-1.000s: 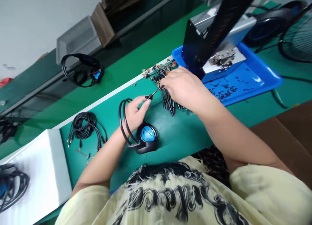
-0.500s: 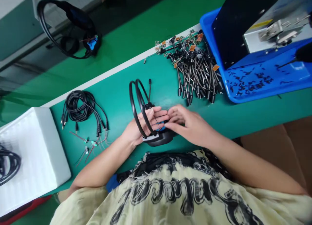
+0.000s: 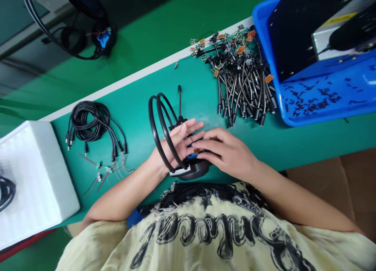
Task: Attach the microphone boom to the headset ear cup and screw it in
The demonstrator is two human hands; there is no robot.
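Note:
A black headset (image 3: 199, 170) with a double-hoop headband lies in front of me, one ear cup near the table's front edge. Its thin microphone boom (image 3: 179, 98) points away from me. My left hand (image 3: 183, 140) reaches through the headband, palm up and fingers stretched apart, with a fine wire across them. From the right, my right hand (image 3: 226, 151) has its fingertips closed at a small orange square piece (image 3: 196, 150) above the blue inside of the ear cup. The fingers partly hide the inside of that cup.
Coiled black cables (image 3: 88, 122) lie left, beside a white foam box (image 3: 41, 169). Several microphone booms (image 3: 241, 87) are heaped at the back right. A blue tray (image 3: 286, 114) holds small black parts and a machine. Another headset (image 3: 102, 40) is beyond the table.
The orange square piece now shows at my right fingertips. My left fingers have spread further apart. The whole view has shifted slightly.

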